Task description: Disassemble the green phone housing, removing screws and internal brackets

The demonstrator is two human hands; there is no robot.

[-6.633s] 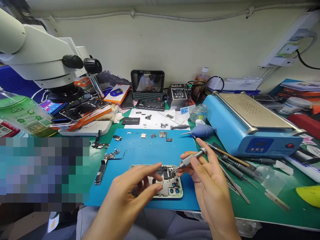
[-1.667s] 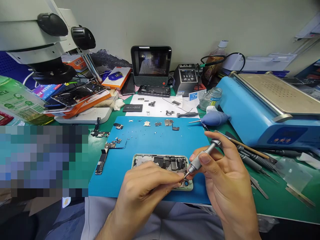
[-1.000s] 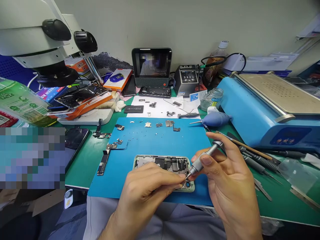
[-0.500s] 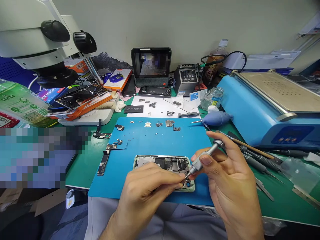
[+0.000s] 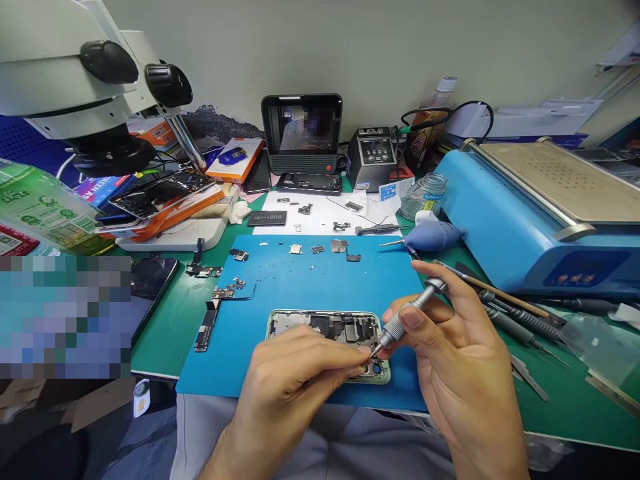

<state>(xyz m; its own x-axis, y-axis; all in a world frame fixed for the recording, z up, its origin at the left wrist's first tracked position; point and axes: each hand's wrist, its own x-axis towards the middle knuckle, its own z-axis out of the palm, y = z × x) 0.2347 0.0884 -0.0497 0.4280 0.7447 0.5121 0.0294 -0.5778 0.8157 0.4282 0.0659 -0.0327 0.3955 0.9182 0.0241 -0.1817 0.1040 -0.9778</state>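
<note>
Near the front edge of the blue mat (image 5: 320,287) lies an opened phone housing (image 5: 295,323) with a pale green frame and bare inside parts. My right hand (image 5: 455,360) grips a silver precision screwdriver (image 5: 397,327), its forefinger over the end cap. The shaft slants down left to the housing's right end, by the camera openings. My left hand (image 5: 300,373) reaches across the housing, thumb and fingers pinched together at the screwdriver's tip. Whatever lies between those fingertips is too small or hidden to make out. Both hands cover part of the housing.
Small metal parts (image 5: 295,249), screws and a logic board (image 5: 204,330) are spread over the mat. A battery (image 5: 267,219) rests behind. A microscope (image 5: 110,100) overhangs the left; a blue heating machine (image 5: 520,227), blower (image 5: 433,235) and tweezers (image 5: 530,380) are right.
Both hands, the screwdriver and the phone housing stay almost exactly where they were. The view has shifted very slightly.
</note>
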